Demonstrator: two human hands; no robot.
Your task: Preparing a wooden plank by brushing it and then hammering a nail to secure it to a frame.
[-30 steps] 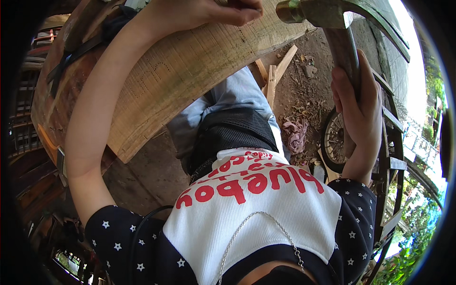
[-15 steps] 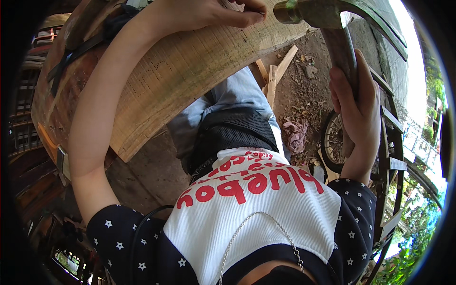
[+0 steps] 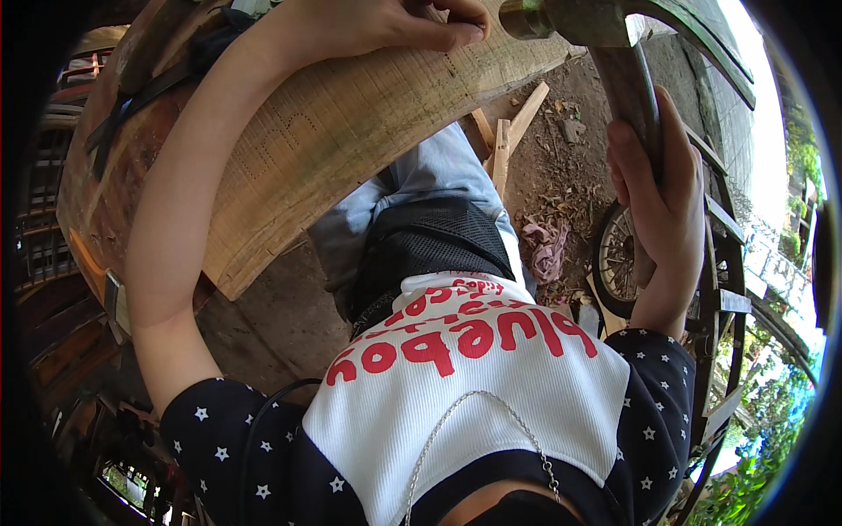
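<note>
A claw hammer (image 3: 627, 83) with a worn metal head is gripped by its handle in my right hand (image 3: 662, 197), fingers wrapped round it. The hammer's striking face is just right of my left hand (image 3: 386, 24), with a small gap between them. My left thumb and fingers are closed in a pinch above the thick wooden slab (image 3: 307, 149); anything between the fingertips is too small or hidden to make out. Rows of small dark holes or marks run across the slab's pale surface.
A dark strap (image 3: 132, 110) lies over the slab's left part. On the dirt floor are light wood pieces (image 3: 513, 140), a crumpled pink cloth (image 3: 548, 250) and a spoked wheel (image 3: 617, 259). A slatted frame (image 3: 724, 219) stands at the right.
The hammer's head has shifted slightly left and up, nearer my left fingertips. My left hand has barely moved and stays in its pinch over the slab.
</note>
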